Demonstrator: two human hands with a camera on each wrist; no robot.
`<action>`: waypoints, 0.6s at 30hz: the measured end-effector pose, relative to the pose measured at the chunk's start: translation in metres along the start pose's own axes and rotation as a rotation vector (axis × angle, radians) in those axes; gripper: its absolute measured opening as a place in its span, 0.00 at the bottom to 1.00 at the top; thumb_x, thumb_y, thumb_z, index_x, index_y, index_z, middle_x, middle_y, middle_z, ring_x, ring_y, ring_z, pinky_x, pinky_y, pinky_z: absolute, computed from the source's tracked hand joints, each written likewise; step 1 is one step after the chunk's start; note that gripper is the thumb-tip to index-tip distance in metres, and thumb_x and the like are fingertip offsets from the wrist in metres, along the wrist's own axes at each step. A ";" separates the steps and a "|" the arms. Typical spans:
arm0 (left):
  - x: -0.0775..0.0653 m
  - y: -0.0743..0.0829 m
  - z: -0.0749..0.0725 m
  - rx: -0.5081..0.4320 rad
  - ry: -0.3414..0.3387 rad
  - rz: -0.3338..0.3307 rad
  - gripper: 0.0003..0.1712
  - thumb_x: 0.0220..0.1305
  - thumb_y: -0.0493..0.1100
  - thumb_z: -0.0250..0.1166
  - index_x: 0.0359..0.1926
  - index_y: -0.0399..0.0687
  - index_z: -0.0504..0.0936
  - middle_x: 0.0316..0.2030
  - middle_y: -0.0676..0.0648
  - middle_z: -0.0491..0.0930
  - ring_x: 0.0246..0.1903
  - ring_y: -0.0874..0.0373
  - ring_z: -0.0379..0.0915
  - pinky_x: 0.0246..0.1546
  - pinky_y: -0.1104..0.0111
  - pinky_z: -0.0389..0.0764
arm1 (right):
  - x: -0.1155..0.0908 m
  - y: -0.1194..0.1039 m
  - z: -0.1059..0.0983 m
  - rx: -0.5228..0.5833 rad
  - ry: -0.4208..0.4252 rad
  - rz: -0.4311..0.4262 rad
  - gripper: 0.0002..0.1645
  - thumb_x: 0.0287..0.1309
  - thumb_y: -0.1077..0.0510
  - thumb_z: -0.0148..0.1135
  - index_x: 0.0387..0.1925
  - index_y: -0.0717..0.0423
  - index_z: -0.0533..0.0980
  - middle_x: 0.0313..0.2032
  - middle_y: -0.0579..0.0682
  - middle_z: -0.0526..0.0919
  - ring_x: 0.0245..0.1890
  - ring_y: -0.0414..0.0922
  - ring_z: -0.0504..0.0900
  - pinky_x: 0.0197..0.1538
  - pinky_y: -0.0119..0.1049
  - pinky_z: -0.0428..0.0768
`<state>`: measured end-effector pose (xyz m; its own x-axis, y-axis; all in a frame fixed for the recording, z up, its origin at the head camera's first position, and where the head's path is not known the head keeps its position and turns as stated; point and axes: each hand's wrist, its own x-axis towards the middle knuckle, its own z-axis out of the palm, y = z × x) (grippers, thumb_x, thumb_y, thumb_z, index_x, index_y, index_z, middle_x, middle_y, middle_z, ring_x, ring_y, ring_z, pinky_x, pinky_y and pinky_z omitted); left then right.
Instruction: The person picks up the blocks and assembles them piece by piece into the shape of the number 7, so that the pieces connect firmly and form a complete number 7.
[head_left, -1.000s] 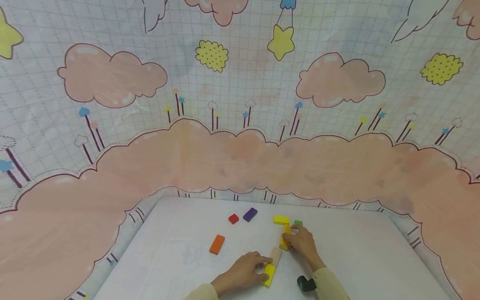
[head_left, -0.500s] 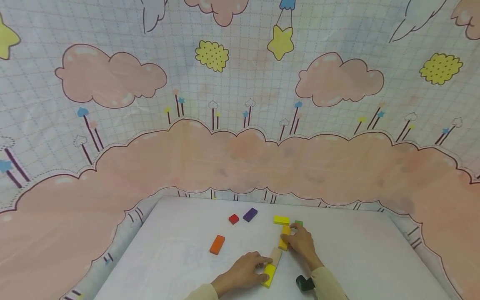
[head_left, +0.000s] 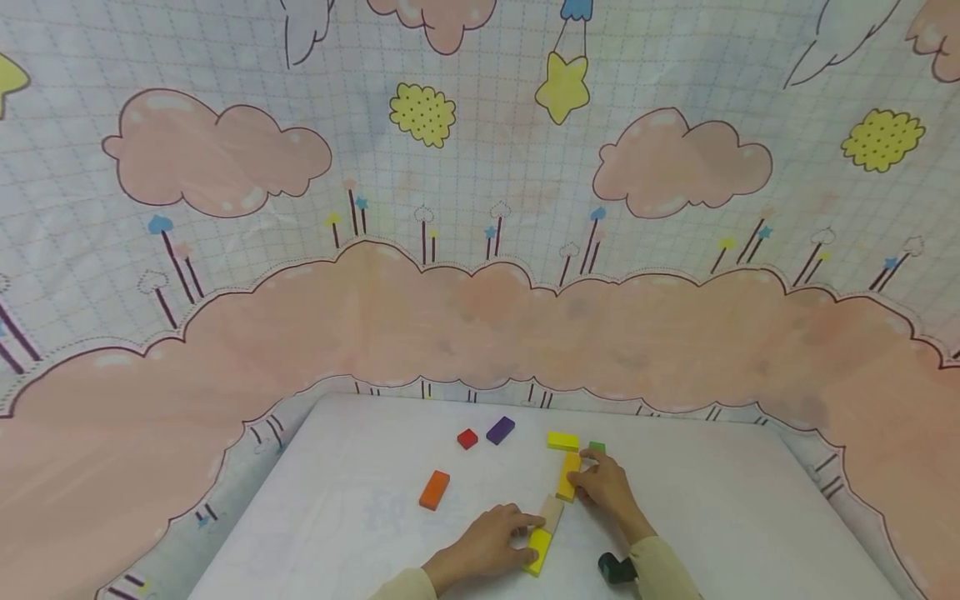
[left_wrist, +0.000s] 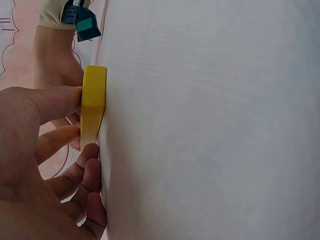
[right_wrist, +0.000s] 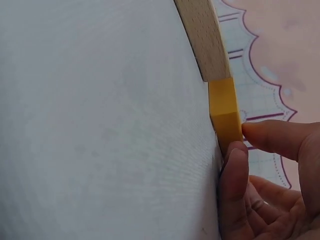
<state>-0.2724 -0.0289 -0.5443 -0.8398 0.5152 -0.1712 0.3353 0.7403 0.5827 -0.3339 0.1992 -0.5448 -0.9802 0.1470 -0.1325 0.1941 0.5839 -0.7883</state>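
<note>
My left hand (head_left: pixel 487 537) is at the near end of a line of blocks. Its thumb touches a lemon-yellow block (head_left: pixel 537 557), and its index finger touches the plain wooden block (head_left: pixel 553 511) beyond it. In the left wrist view, the thumb and index finger rest on the upper side of this row, above the yellow block (left_wrist: pixel 94 92). Farther away, my right hand (head_left: pixel 603 487) holds an orange-yellow block (head_left: pixel 567 482) between thumb and index finger. The right wrist view has this orange-yellow block (right_wrist: pixel 224 102) end to end with a wooden piece (right_wrist: pixel 205 40).
Another yellow block (head_left: pixel 563 441) lies crosswise at the far end, beside a partly hidden green block (head_left: pixel 597 446). Red (head_left: pixel 467 438), purple (head_left: pixel 500 430) and orange (head_left: pixel 434 490) blocks lie to the left on the white table (head_left: pixel 360 467). A dark green wrist device (head_left: pixel 615 568) sits by the right sleeve.
The orange-yellow block has shifted slightly left and toward me under my right hand. My left hand keeps its place on the yellow and wooden blocks.
</note>
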 end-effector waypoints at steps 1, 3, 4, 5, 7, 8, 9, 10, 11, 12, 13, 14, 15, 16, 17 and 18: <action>0.000 0.000 0.000 0.001 -0.001 -0.001 0.24 0.61 0.53 0.68 0.59 0.72 0.78 0.40 0.61 0.76 0.37 0.67 0.67 0.45 0.67 0.78 | 0.000 0.001 0.000 0.000 -0.001 -0.002 0.33 0.56 0.57 0.67 0.61 0.64 0.69 0.22 0.49 0.79 0.20 0.42 0.74 0.26 0.32 0.73; 0.000 0.000 0.000 0.000 0.000 -0.002 0.24 0.61 0.53 0.68 0.59 0.72 0.78 0.40 0.60 0.76 0.37 0.67 0.67 0.45 0.67 0.77 | 0.001 0.002 0.000 0.000 -0.003 -0.015 0.33 0.56 0.57 0.67 0.61 0.65 0.69 0.23 0.49 0.80 0.20 0.42 0.74 0.26 0.32 0.73; 0.000 0.000 0.000 0.001 0.000 -0.001 0.24 0.61 0.53 0.68 0.59 0.72 0.78 0.40 0.61 0.76 0.37 0.67 0.67 0.45 0.67 0.77 | 0.001 0.002 0.000 0.002 -0.003 -0.019 0.33 0.56 0.57 0.67 0.61 0.65 0.69 0.23 0.49 0.80 0.20 0.42 0.74 0.26 0.32 0.73; 0.000 0.001 0.000 0.001 0.000 -0.001 0.24 0.61 0.53 0.68 0.59 0.72 0.78 0.40 0.61 0.76 0.37 0.67 0.67 0.45 0.67 0.77 | 0.001 0.002 0.000 0.003 -0.002 -0.024 0.33 0.56 0.57 0.67 0.61 0.65 0.70 0.23 0.49 0.80 0.20 0.42 0.74 0.26 0.32 0.73; 0.000 0.001 -0.001 -0.003 0.000 0.002 0.24 0.61 0.53 0.68 0.60 0.72 0.78 0.39 0.61 0.76 0.37 0.67 0.67 0.46 0.67 0.77 | 0.001 0.003 -0.001 0.012 0.001 -0.041 0.32 0.55 0.57 0.68 0.59 0.65 0.70 0.23 0.49 0.80 0.20 0.42 0.74 0.26 0.32 0.74; 0.000 0.002 -0.001 -0.005 0.001 0.004 0.25 0.61 0.53 0.68 0.60 0.71 0.78 0.39 0.61 0.76 0.37 0.67 0.67 0.46 0.67 0.77 | 0.000 0.003 -0.001 0.013 0.002 -0.050 0.31 0.55 0.57 0.69 0.58 0.65 0.71 0.24 0.49 0.80 0.20 0.42 0.74 0.25 0.33 0.74; 0.000 0.002 -0.001 -0.005 0.002 0.007 0.25 0.61 0.53 0.68 0.60 0.71 0.78 0.39 0.61 0.76 0.37 0.68 0.66 0.46 0.67 0.77 | 0.000 0.003 0.000 0.013 0.003 -0.058 0.31 0.55 0.57 0.69 0.58 0.65 0.71 0.24 0.49 0.80 0.20 0.42 0.74 0.25 0.33 0.74; 0.000 0.002 -0.001 -0.005 0.002 0.010 0.25 0.61 0.54 0.69 0.60 0.71 0.78 0.39 0.61 0.76 0.37 0.68 0.66 0.46 0.67 0.77 | -0.001 0.004 0.000 0.019 0.004 -0.055 0.30 0.54 0.57 0.69 0.57 0.64 0.71 0.24 0.49 0.80 0.21 0.42 0.74 0.25 0.33 0.74; 0.000 0.002 -0.002 -0.006 0.004 0.013 0.25 0.61 0.53 0.69 0.60 0.71 0.78 0.38 0.61 0.75 0.37 0.68 0.66 0.46 0.67 0.77 | -0.001 0.004 0.000 0.019 0.004 -0.059 0.30 0.54 0.57 0.70 0.56 0.64 0.71 0.24 0.49 0.80 0.21 0.42 0.74 0.25 0.33 0.74; -0.001 0.002 -0.002 -0.006 0.006 0.016 0.25 0.60 0.53 0.69 0.60 0.71 0.78 0.38 0.61 0.75 0.37 0.68 0.66 0.46 0.67 0.76 | -0.002 0.003 0.000 0.021 0.004 -0.061 0.30 0.54 0.57 0.70 0.56 0.64 0.72 0.25 0.49 0.80 0.21 0.42 0.74 0.26 0.33 0.74; -0.001 0.002 -0.002 -0.004 0.007 0.018 0.25 0.61 0.53 0.69 0.60 0.71 0.78 0.38 0.61 0.75 0.37 0.68 0.66 0.46 0.68 0.76 | -0.002 0.003 0.000 0.017 0.004 -0.060 0.30 0.54 0.56 0.70 0.55 0.64 0.72 0.25 0.49 0.80 0.21 0.42 0.74 0.26 0.33 0.74; -0.002 0.002 -0.002 -0.002 0.008 0.020 0.25 0.61 0.53 0.69 0.60 0.71 0.78 0.38 0.61 0.75 0.37 0.68 0.66 0.46 0.68 0.76 | -0.002 0.003 0.000 0.013 0.003 -0.059 0.30 0.54 0.56 0.71 0.55 0.64 0.72 0.25 0.49 0.80 0.22 0.42 0.74 0.26 0.33 0.74; -0.002 0.002 -0.002 -0.001 0.008 0.021 0.25 0.61 0.53 0.69 0.60 0.70 0.78 0.38 0.61 0.75 0.37 0.68 0.66 0.46 0.68 0.76 | -0.003 0.003 0.000 0.012 0.003 -0.056 0.30 0.53 0.56 0.71 0.55 0.64 0.72 0.25 0.50 0.80 0.22 0.42 0.74 0.26 0.33 0.74; -0.002 0.002 -0.002 0.000 0.008 0.022 0.25 0.61 0.53 0.69 0.60 0.70 0.78 0.38 0.61 0.75 0.37 0.68 0.66 0.45 0.68 0.76 | -0.003 0.003 0.000 0.010 0.002 -0.052 0.30 0.53 0.56 0.71 0.55 0.63 0.72 0.26 0.50 0.80 0.22 0.42 0.74 0.26 0.33 0.74; -0.002 0.002 -0.002 0.001 0.008 0.023 0.25 0.61 0.53 0.69 0.60 0.70 0.78 0.38 0.61 0.75 0.37 0.68 0.66 0.45 0.68 0.76 | -0.004 0.002 0.000 0.007 0.001 -0.050 0.30 0.53 0.56 0.71 0.55 0.63 0.72 0.26 0.50 0.80 0.22 0.42 0.75 0.26 0.33 0.74; -0.002 0.002 -0.002 0.004 0.009 0.024 0.25 0.61 0.53 0.69 0.60 0.70 0.78 0.38 0.61 0.75 0.37 0.68 0.66 0.45 0.68 0.76 | -0.004 0.002 0.000 0.005 0.001 -0.048 0.30 0.53 0.56 0.71 0.54 0.63 0.72 0.26 0.50 0.80 0.22 0.43 0.75 0.26 0.33 0.74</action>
<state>-0.2708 -0.0297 -0.5413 -0.8352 0.5290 -0.1506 0.3568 0.7295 0.5836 -0.3296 0.1995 -0.5460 -0.9883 0.1198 -0.0942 0.1470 0.5861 -0.7968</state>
